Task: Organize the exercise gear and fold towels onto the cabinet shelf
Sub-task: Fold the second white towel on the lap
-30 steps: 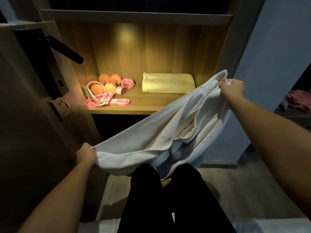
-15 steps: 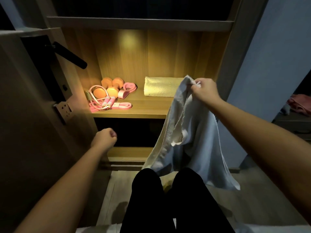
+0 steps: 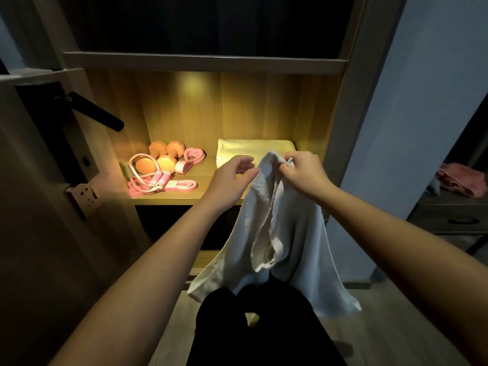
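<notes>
**Inspector:** Head view. State of the hands?

**Assessor:** The right hand [image 3: 301, 173] pinches the gathered top corners of the white towel [image 3: 285, 233], fingers curled tight. This lets the cloth hang free in front of the knees. The left hand [image 3: 235, 173] is just beside the upper edge with its fingers loosely spread and holds nothing. In my judgement it is placed to take a corner for the fold.

**Inspector:** And the shelf [image 3: 184, 199]?

**Assessor:** The folded towel [image 3: 245, 147] lies at the right rear. The dumbbells [image 3: 163, 154] and skipping rope [image 3: 155, 180] are grouped at the left, probably to leave the towel side free for stacking.
</notes>
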Action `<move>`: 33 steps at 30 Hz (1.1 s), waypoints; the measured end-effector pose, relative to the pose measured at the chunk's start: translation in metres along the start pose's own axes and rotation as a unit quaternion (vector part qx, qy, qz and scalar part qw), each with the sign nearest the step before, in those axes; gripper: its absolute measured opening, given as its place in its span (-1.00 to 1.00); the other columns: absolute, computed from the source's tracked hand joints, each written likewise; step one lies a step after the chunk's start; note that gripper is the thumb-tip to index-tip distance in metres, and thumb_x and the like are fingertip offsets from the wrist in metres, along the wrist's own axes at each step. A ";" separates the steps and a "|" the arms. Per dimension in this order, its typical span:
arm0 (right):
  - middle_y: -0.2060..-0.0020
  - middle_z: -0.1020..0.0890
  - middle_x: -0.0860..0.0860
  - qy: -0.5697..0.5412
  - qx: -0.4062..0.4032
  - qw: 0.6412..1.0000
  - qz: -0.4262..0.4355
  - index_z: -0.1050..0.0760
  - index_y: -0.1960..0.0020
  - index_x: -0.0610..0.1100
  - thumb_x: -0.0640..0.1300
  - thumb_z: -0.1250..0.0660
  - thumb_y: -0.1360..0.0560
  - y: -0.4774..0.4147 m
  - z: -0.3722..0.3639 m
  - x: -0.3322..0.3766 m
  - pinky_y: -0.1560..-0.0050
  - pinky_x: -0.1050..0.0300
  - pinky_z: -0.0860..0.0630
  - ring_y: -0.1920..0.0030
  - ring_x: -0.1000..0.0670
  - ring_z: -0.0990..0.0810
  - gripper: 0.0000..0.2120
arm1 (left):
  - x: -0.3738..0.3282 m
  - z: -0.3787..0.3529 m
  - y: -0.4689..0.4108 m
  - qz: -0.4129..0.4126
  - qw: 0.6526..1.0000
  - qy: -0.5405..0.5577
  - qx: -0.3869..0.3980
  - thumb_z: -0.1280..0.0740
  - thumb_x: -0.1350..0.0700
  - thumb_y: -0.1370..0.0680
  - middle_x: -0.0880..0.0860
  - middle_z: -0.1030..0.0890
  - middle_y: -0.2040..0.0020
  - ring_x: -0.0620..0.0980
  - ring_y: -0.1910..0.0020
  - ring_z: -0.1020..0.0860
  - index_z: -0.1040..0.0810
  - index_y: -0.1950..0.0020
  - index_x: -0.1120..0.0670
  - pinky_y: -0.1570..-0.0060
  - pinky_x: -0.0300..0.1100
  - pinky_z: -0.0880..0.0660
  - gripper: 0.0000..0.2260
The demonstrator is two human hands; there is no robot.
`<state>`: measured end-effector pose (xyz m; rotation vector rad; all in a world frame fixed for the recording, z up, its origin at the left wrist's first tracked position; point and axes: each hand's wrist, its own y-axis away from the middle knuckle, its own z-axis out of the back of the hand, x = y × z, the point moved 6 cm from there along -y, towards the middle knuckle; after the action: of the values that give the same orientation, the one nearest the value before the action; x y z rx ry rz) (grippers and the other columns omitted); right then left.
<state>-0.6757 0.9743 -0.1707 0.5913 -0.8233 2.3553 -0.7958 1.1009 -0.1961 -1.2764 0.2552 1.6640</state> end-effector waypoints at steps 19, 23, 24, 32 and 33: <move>0.23 -0.63 0.03 -0.087 0.091 0.990 0.071 -0.64 0.09 -0.18 -0.23 -0.32 -0.52 0.014 -0.010 0.021 0.08 0.05 -0.48 0.15 0.06 -0.55 -0.88 | -0.012 -0.012 0.003 -0.001 0.999 0.023 0.043 -0.28 0.22 -0.59 0.00 -0.49 0.13 -0.09 0.15 -0.43 -0.47 -0.05 0.19 0.16 -0.20 -0.33 -0.93; 0.26 -0.61 0.11 -0.116 0.115 0.982 0.091 -0.63 0.10 -0.14 -0.21 -0.35 -0.52 0.019 -0.009 0.024 0.15 0.22 -0.43 0.21 0.18 -0.52 -0.92 | -0.019 -0.009 0.009 -0.040 0.997 0.063 0.025 -0.29 0.22 -0.60 -0.01 -0.52 0.17 -0.10 0.15 -0.45 -0.51 -0.02 0.24 0.14 -0.23 -0.35 -0.92; 0.25 -0.62 0.09 -0.124 0.121 0.981 0.092 -0.63 0.10 -0.14 -0.20 -0.36 -0.52 0.020 -0.010 0.024 0.15 0.21 -0.44 0.21 0.17 -0.53 -0.92 | -0.019 -0.008 0.011 -0.044 0.996 0.073 0.023 -0.30 0.20 -0.60 -0.01 -0.53 0.17 -0.11 0.16 -0.46 -0.52 -0.02 0.24 0.13 -0.22 -0.36 -0.90; 0.25 -0.58 -0.07 -0.209 0.226 0.949 0.060 -0.57 0.15 -0.15 0.06 -0.39 -0.48 0.030 -0.019 0.020 0.17 0.13 -0.40 0.23 0.03 -0.50 -0.74 | -0.009 -0.002 0.026 -0.064 0.989 0.126 -0.047 -0.35 0.17 -0.58 -0.08 -0.60 0.21 -0.11 0.17 -0.57 -0.47 0.02 -0.05 0.13 -0.14 -0.48 -0.88; 0.26 -0.58 -0.02 -0.222 0.235 0.945 0.046 -0.57 0.16 -0.12 0.10 -0.36 -0.48 0.031 -0.021 0.019 0.17 0.21 -0.41 0.23 0.08 -0.51 -0.73 | -0.009 -0.002 0.028 -0.068 0.988 0.130 -0.055 -0.34 0.15 -0.58 -0.05 -0.61 0.21 -0.08 0.17 -0.58 -0.45 0.01 -0.08 0.15 -0.12 -0.49 -0.87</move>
<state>-0.7142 0.9748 -0.1882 1.3453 -0.4643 2.5553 -0.8173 1.0809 -0.2004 -1.5618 0.2291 1.4121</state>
